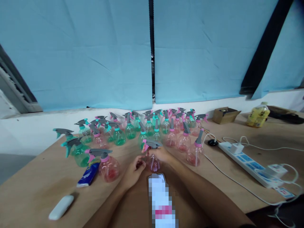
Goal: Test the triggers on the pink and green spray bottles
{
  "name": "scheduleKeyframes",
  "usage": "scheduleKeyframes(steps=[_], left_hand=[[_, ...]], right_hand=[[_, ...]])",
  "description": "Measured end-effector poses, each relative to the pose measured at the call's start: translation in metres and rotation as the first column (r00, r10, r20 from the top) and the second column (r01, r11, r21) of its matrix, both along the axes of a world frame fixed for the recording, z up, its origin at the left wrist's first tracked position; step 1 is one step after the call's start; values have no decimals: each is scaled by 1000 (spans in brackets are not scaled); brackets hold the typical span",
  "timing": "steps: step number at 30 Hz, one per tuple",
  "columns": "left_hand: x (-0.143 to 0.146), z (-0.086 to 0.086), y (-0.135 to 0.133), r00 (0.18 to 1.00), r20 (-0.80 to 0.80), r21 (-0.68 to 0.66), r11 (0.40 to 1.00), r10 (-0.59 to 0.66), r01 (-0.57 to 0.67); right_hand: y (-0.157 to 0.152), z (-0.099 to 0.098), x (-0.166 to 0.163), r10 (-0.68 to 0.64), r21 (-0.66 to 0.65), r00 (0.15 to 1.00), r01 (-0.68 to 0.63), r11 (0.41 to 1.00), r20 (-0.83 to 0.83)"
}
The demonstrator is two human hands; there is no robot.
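Observation:
Close to the table's front edge, my right hand (pixel 159 154) is wrapped around the neck of a pink spray bottle (pixel 155 164), just below its grey and pink trigger head. The bottle is upright, its trigger pointing left. Just to its left is my left hand (pixel 136 170), fingers loosely curled, thumb a little apart, and nothing visible in it. Whether its fingertips touch the bottle I cannot tell. A phone (pixel 161 196) with a lit, blurred screen is below the bottle. Left of my left hand stands another pink spray bottle (pixel 109 169), with some liquid in it.
Several green and pink spray bottles (pixel 119 136) crowd the back of the table. At left lie a blue tube (pixel 88 174) and a white case (pixel 61 207). Rightward are a power strip (pixel 249 164) with cables, a cardboard box (pixel 226 116) and a yellow-labelled bottle (pixel 258 115).

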State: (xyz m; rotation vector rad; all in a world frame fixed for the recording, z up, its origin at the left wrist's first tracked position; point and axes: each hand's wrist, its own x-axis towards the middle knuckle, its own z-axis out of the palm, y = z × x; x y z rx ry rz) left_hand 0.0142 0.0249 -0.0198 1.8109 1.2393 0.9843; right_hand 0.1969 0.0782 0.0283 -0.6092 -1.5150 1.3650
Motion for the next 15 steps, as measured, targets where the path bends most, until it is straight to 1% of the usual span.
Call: scheduleKeyframes(steps=[4, 9, 15], left_hand=[[0, -2, 1, 1000, 4, -1, 1000, 10, -10], [0, -5, 2, 1000, 16, 5, 1000, -21, 21], [1, 2, -1, 1000, -21, 3, 1000, -15, 15]], right_hand=[[-2, 3, 1, -22, -22, 999, 23, 1000, 43], [1, -6, -3, -11, -49, 1000, 10, 999, -19], [2, 1, 1, -21, -7, 1000, 21, 1000, 17]])
